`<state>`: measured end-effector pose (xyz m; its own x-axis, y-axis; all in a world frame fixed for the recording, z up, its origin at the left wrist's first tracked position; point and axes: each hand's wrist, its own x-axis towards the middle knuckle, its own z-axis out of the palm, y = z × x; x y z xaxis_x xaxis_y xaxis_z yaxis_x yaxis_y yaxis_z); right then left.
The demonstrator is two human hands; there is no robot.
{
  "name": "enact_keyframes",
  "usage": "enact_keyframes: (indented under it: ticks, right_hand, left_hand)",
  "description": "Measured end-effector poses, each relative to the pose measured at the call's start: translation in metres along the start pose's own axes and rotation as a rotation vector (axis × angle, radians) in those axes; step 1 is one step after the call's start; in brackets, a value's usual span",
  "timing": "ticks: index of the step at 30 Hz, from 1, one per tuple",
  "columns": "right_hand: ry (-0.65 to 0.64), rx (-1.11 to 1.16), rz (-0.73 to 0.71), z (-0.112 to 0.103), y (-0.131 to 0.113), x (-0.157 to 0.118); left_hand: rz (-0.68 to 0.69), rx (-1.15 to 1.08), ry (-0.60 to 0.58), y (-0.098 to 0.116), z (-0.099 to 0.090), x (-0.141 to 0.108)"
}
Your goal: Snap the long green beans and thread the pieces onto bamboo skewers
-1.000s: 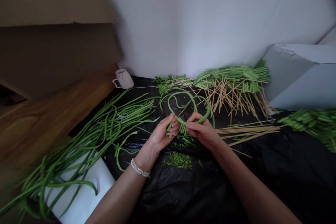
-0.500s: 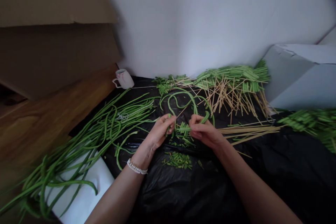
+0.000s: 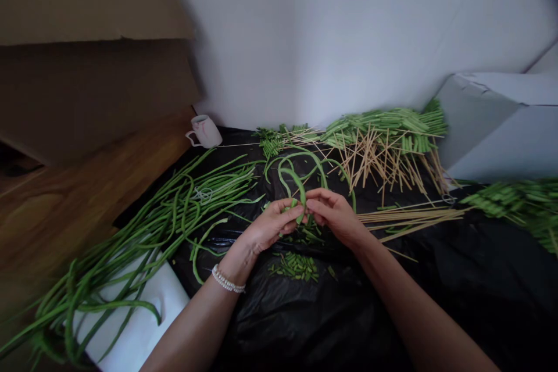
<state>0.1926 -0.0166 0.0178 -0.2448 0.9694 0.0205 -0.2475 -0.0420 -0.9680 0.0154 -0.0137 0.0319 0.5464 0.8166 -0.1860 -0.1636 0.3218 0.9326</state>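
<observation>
Green bean [image 3: 300, 187]: looped between two hands above black plastic [image 3: 279, 325]
Left hand [image 3: 274, 224]: pinches the bean
Right hand [image 3: 329, 213]: fingers closed beside it, hold unclear
Far right: skewers [image 3: 370, 163]

Shown across a wrinkled black plastic sheet [image 3: 296, 319], glossy along its folds: smooth green stems [image 3: 301, 188] with a soft sheen, plus matt, pale wooden sticks [image 3: 410, 217]. By the far left corner, a smooth mug [image 3: 207, 132], probably ceramic. Beyond the left edge, matt brown cardboard [image 3: 96, 84] and grained wood flooring [image 3: 142, 154], faintly glossy.
</observation>
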Motion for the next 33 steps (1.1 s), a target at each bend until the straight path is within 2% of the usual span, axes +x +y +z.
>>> enact_keyframes:
  ticks: [3,6,8,17,24,29,33]
  right_hand:
    - [0.015,-0.156,0.007,0.001,0.0,0.0]
    - [-0.084,-0.321,0.048,0.005,0.0,-0.003]
    - [-0.121,-0.343,0.071,0.008,-0.001,-0.004]
    - [-0.042,-0.296,0.086,0.011,-0.004,-0.003]
    - [-0.111,-0.324,0.083,0.014,-0.002,-0.005]
    - [-0.085,-0.274,0.073,0.014,0.0,-0.004]
    - [0.026,-0.457,-0.091,0.015,0.006,-0.005]
  left_hand:
    - [0.123,0.005,0.136,-0.001,0.0,0.004]
    - [0.185,0.023,0.222,-0.002,-0.002,0.007]
    - [0.198,0.044,0.249,-0.003,-0.003,0.007]
    - [0.193,0.118,0.272,-0.004,-0.003,0.007]
    - [0.205,0.096,0.294,-0.003,-0.002,0.007]
    - [0.191,0.131,0.295,-0.004,-0.002,0.007]
    - [0.206,0.222,0.287,-0.004,-0.003,0.007]
